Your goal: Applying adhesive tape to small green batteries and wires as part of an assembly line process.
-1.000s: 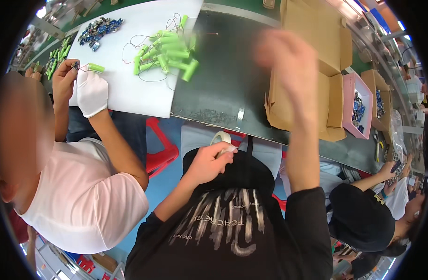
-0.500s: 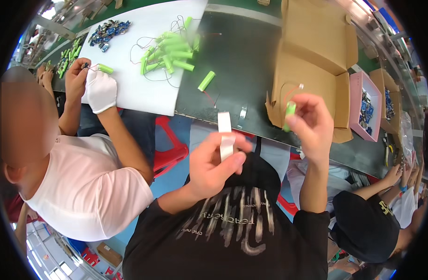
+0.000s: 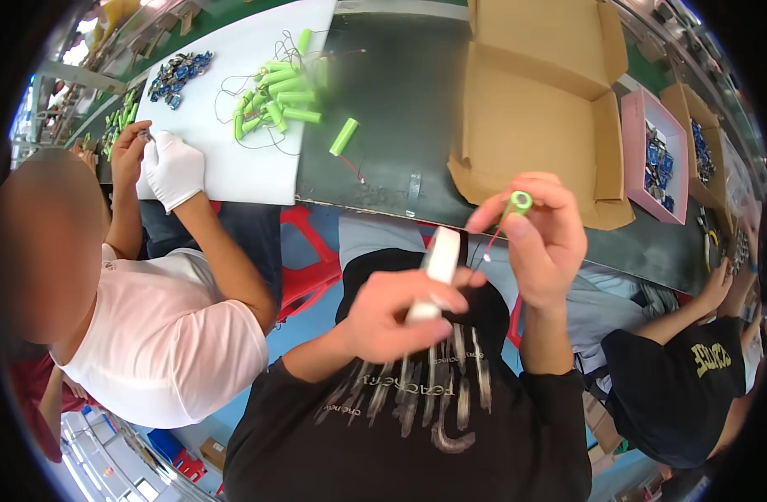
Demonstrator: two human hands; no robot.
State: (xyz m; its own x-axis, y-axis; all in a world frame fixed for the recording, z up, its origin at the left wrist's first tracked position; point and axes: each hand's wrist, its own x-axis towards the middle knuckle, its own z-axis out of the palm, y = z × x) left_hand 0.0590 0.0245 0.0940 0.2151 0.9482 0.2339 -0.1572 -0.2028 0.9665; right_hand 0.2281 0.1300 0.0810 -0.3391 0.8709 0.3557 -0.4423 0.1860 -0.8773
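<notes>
Between the thumb and fingers of my right hand (image 3: 551, 247) is a green cylindrical battery (image 3: 521, 202), its round end turned upward. Its thin red and black wires hang down to a small white connector (image 3: 486, 258). My left hand (image 3: 392, 314) grips a blurred white strip (image 3: 444, 255) that stands up above the fingers; whether it is a loose strip or a roll seen edge-on I cannot tell. Both hands are close together in front of the table's near edge. On the dark tabletop lies another wired green battery (image 3: 345, 136).
A pile of wired green batteries (image 3: 283, 88) and blue circuit boards (image 3: 179, 77) lie on a white sheet (image 3: 258, 180). An open cardboard box (image 3: 530, 100) and a pink box (image 3: 679, 171) of boards stand right. At left, a co-worker's gloved hand (image 3: 176, 170) is busy.
My right hand has tipped the battery end-up, and its wires now hang down toward my left hand. The left hand has shifted right with the white strip, narrowing the gap. The view has shifted slightly.
</notes>
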